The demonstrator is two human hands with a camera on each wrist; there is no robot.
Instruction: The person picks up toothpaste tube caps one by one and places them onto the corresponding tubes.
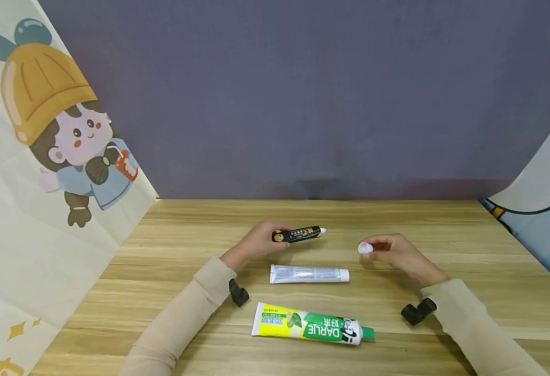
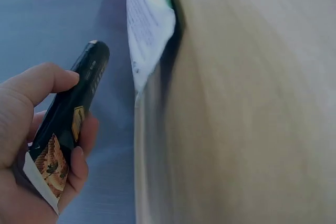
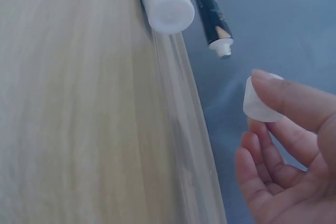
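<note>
My left hand (image 1: 266, 238) grips a black toothpaste tube (image 1: 303, 234) with gold lettering, its bare white nozzle pointing right. In the left wrist view the fingers curl round the dark tube (image 2: 79, 93) near its flat, honeycomb-printed end. To the right, my right hand (image 1: 394, 250) pinches a white cap (image 1: 365, 248) between thumb and fingers, apart from the nozzle. The right wrist view shows the cap (image 3: 261, 100) beneath the thumb and the uncapped nozzle (image 3: 223, 51) beyond it.
A white capped tube (image 1: 305, 274) lies on the wooden table (image 1: 185, 334) just in front of the hands. Closer to me lies a yellow and green Darlie tube (image 1: 309, 324) with a green cap. A dark grey panel (image 1: 303, 104) stands along the table's far edge.
</note>
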